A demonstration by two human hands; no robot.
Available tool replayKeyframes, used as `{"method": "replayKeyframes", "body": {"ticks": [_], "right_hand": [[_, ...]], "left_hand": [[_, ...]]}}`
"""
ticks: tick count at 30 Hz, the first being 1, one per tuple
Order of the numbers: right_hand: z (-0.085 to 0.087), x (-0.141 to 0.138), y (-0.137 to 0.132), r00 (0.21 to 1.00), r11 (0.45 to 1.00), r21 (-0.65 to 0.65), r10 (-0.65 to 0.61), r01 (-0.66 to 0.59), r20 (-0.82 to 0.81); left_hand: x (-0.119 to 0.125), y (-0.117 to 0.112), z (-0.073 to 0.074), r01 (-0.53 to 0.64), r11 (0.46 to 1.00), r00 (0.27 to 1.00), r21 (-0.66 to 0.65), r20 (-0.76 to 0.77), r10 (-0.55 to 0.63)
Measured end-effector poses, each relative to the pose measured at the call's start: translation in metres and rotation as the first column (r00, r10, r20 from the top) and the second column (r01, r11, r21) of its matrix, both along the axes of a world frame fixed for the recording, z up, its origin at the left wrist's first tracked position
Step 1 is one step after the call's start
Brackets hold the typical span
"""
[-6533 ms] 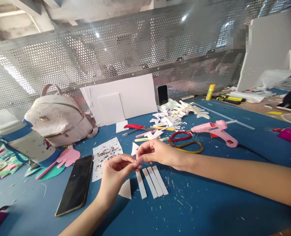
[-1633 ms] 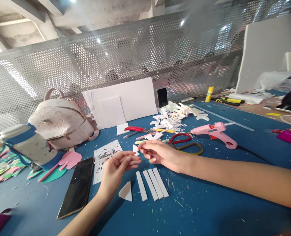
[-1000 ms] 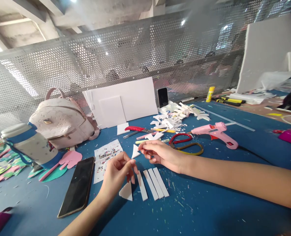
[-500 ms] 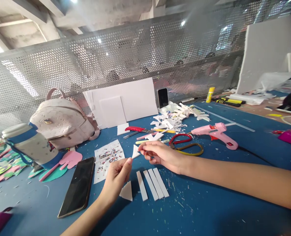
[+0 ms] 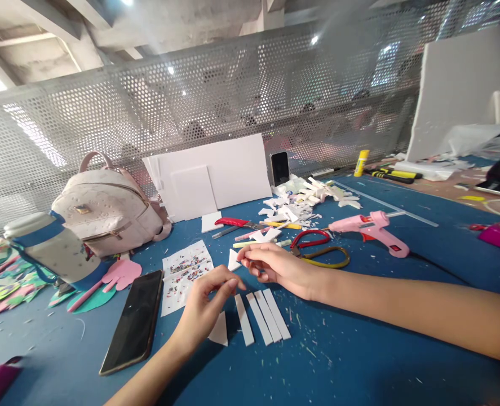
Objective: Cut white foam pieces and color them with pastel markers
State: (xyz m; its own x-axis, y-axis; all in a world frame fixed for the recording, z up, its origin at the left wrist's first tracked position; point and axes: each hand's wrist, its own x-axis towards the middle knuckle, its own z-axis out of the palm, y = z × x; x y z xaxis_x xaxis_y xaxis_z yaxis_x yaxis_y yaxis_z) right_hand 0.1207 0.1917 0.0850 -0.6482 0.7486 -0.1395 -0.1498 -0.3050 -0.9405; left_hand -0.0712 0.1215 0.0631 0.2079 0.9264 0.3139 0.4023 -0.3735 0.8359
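Observation:
My left hand point(image 5: 205, 307) hovers low over the blue table point(image 5: 359, 349), fingers curled with thumb and forefinger tips close together; whether anything is between them I cannot make out. Just under it lies a white triangular foam piece point(image 5: 220, 331). My right hand point(image 5: 275, 266) rests to the right, thumb and forefinger pinched by a small white triangle point(image 5: 233, 260); I cannot tell whether they hold it. Three white foam strips point(image 5: 263, 316) lie side by side between the hands.
A dark phone point(image 5: 133, 319) lies left of my left hand, next to a sheet with coloured specks point(image 5: 184, 275). Behind are scissors point(image 5: 317, 248), a pink glue gun point(image 5: 370, 228), white scraps point(image 5: 300, 200), white boards point(image 5: 216, 175), a pale backpack point(image 5: 106, 206) and a bottle point(image 5: 49, 248).
My left hand dropped from near the right hand's fingertips down toward the triangular piece on the table, and its fingers curled. The right hand stayed in place.

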Motion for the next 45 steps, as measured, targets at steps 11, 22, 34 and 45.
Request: {"method": "replayKeyframes", "body": {"ticks": [11, 22, 34, 45], "right_hand": [[0.001, 0.001, -0.001, 1.000, 0.999, 0.029, 0.016, -0.016, 0.015], [0.004, 0.002, -0.008, 0.988, 0.932, 0.347, 0.060, -0.106, 0.140], [0.001, 0.004, -0.020, 0.827, 0.489, 0.749, -0.092, -0.448, 0.555], [0.014, 0.008, -0.019, 0.683, 0.701, 0.159, 0.575, -0.695, 0.450]], "left_hand": [[0.002, -0.001, -0.005, -0.073, 0.994, 0.997, -0.088, -0.014, 0.072], [0.008, -0.008, -0.006, -0.129, 0.988, 0.991, -0.084, -0.043, 0.125], [0.007, -0.015, -0.009, -0.096, 0.953, 0.963, 0.287, -0.214, 0.162], [0.003, -0.021, -0.007, 0.123, 0.791, 0.923, 0.599, -0.363, 0.131]]}}
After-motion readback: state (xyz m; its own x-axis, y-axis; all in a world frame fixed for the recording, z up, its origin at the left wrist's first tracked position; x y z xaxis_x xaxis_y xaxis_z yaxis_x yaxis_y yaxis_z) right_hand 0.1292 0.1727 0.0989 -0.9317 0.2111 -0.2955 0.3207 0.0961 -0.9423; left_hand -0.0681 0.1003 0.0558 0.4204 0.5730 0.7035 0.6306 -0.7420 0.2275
